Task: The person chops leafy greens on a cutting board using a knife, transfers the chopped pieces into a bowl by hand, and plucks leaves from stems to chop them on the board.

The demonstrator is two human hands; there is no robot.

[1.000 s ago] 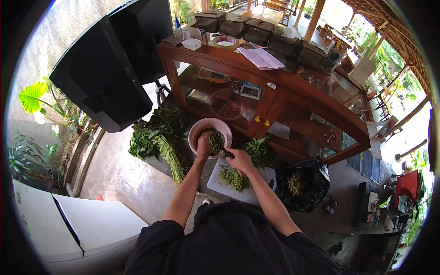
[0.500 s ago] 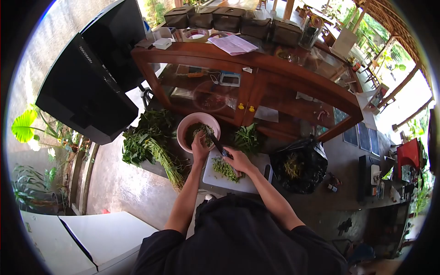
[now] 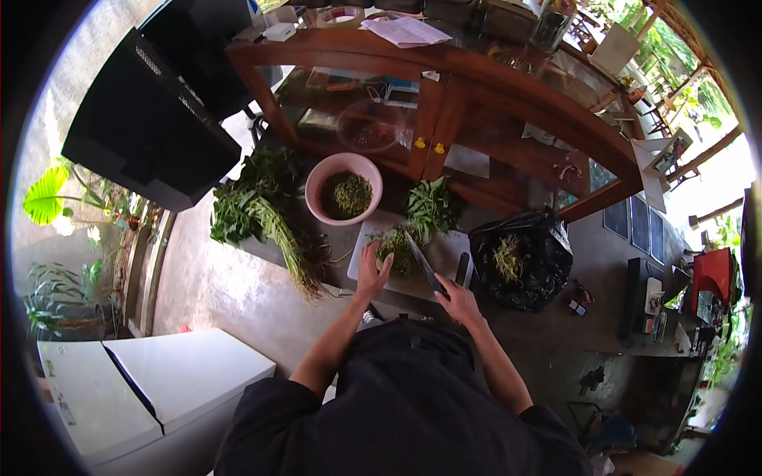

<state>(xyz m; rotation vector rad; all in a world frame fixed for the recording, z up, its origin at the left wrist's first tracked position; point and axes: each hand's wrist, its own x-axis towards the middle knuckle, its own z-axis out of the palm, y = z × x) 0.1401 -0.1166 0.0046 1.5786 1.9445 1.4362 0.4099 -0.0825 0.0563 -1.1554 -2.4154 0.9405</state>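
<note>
The work in hand looks like cutting up greens: the right hand (image 3: 459, 303) has its fingers closed on the handle of a long knife (image 3: 424, 260), and the blade slants over the chopped greens (image 3: 397, 246) on the white board (image 3: 361, 262). The left hand (image 3: 373, 270) is at the left side of that pile, close to the blade, with its thumb apart from its fingers (I cannot tell if they pinch any bits). A good move from here calls for a firm knife and left fingers well out of its way. The board lies by the near edge of the bench (image 3: 337, 238). Just past its far left corner is 1 pink bowl (image 3: 312, 186), upright, with small cut green bits (image 3: 349, 194) inside and bare wall showing around them. 1 leafy bunch (image 3: 429, 206) is at the board's far edge. A big bundle of greens (image 3: 278, 230) lies near the bench's left end, its stems toward the near edge. Right of the board, 1 black bag (image 3: 548, 285) gapes open, with pale, stringy scraps (image 3: 508, 262) in it.
</note>
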